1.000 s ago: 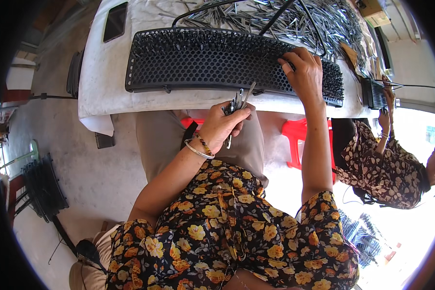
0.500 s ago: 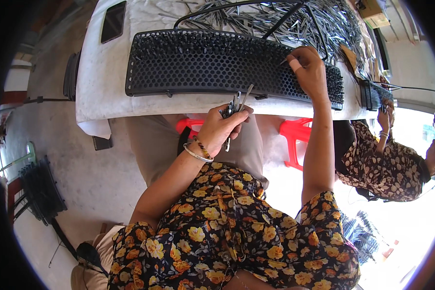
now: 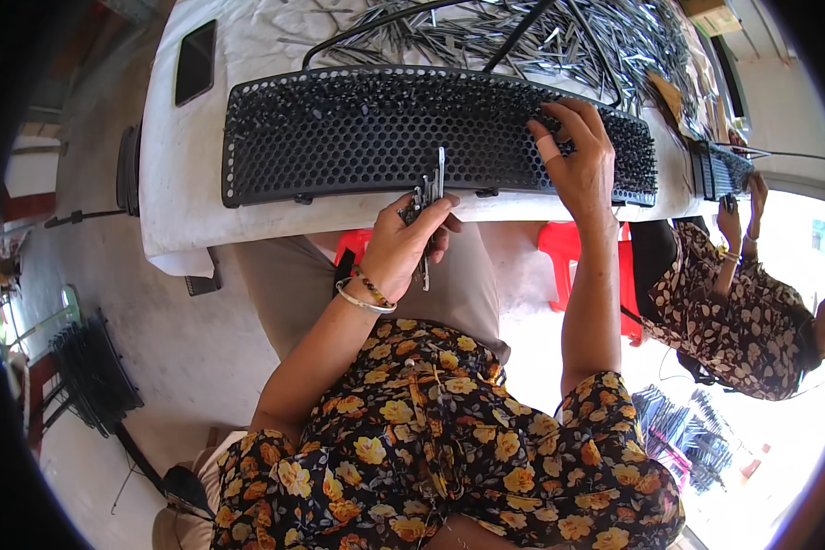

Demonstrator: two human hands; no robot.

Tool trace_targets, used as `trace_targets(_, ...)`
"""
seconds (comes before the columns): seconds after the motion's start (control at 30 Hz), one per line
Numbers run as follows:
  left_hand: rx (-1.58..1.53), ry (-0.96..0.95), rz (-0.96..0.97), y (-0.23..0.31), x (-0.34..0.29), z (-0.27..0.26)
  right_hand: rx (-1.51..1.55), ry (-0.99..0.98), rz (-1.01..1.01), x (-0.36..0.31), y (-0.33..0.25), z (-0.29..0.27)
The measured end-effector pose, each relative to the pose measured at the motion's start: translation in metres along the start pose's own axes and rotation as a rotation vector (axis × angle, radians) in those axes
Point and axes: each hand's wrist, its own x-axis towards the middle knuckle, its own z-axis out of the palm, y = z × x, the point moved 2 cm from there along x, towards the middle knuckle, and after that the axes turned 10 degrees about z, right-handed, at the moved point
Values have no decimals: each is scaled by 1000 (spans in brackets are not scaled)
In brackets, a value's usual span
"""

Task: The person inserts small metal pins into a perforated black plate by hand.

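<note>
A long, curved black panel (image 3: 376, 144) full of round holes lies across the near side of the table. Dark bits fill its holes along the far edge and at the right end; the middle and near rows look bare. My left hand (image 3: 396, 255) is closed around a bundle of thin, flat dark strips (image 3: 428, 194), one sticking up above the rest, just in front of the panel. Over the panel's right part is my right hand (image 3: 581, 170), fingers curved and apart, with a pale wrap on the thumb. I see nothing between its fingers; the fingertips are near the filled holes.
Loose strips (image 3: 577, 50) are heaped on the white-covered table (image 3: 179, 206) behind the panel. Black rods (image 3: 518, 37) arch over there. A phone (image 3: 195, 62) lies far left. At right, another person's hands (image 3: 742, 213) are at a similar panel (image 3: 729, 170). A red stool (image 3: 559, 247) stands below.
My right hand has drawn slightly nearer and its pinched fingers have spread apart. The left hand keeps its bundle, one strip now standing more upright. The panel appears shifted left and lower in view.
</note>
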Motion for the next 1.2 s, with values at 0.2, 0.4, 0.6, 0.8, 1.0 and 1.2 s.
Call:
trace_targets(0.2, 143, -132, 29, 4, -11, 10, 536, -211, 309, -39, -2, 0)
trace_targets(0.4, 155, -208, -3, 3, -13, 16, 927, -472, 601, -66, -24, 17)
trace_targets(0.6, 126, -223, -24, 6, -10, 18, 1065, -489, 660, -66, -24, 21)
trace_targets(0.8, 48, -129, -72, 6, -18, 3, 1033, -382, 645, -61, -27, 27)
trace_targets(1.0, -81, -140, -108, 2, -36, -13, 938, -144, 578, -55, -41, 16)
trace_targets(1.2, -65, -44, -298, -37, -99, -53, 967, -357, 461, -44, -87, 56)
